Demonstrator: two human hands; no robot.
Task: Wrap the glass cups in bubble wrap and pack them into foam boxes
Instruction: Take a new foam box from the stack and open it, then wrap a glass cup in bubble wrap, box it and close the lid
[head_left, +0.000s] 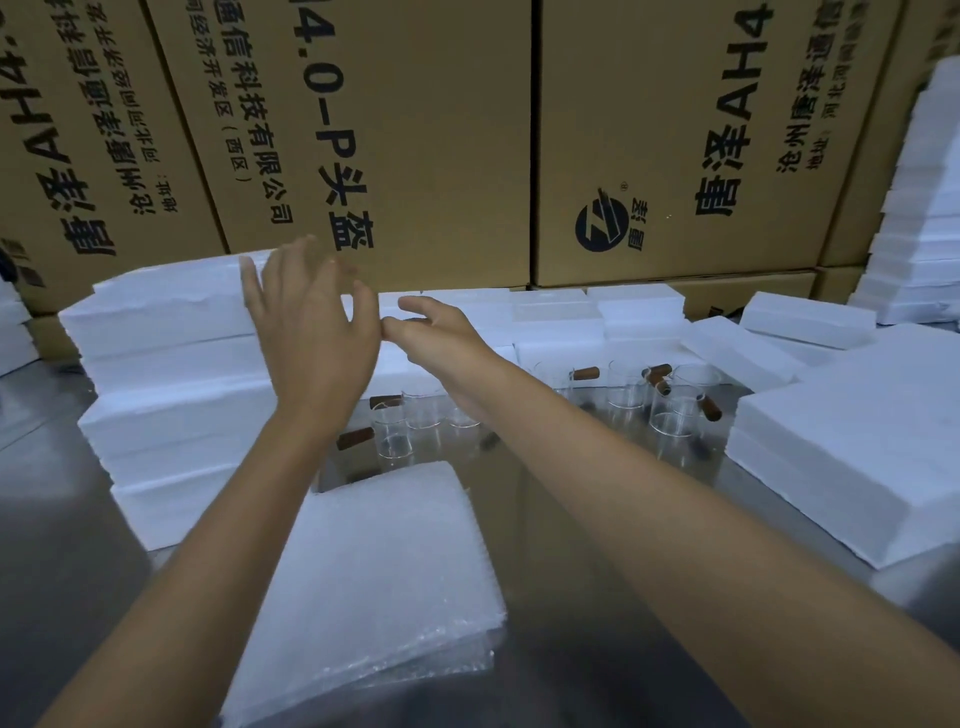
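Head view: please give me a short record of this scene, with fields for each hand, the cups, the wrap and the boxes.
left hand: raised, fingers spread, holds nothing
right hand: reaching forward, fingers relaxed, holds nothing
glass cups: several, unwrapped, with brown handles, standing on the table
bubble wrap: stack of sheets, nearest the person
foam boxes: white, stacked at left, rear and right
background: cardboard cartons with printed text

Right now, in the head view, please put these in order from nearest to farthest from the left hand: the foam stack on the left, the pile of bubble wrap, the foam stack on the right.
From the left hand:
1. Foam stack on the left: right behind the hand, which overlaps its upper boxes.
2. Pile of bubble wrap: below the hand, near the front edge.
3. Foam stack on the right: far across the table, beyond the glass cups.
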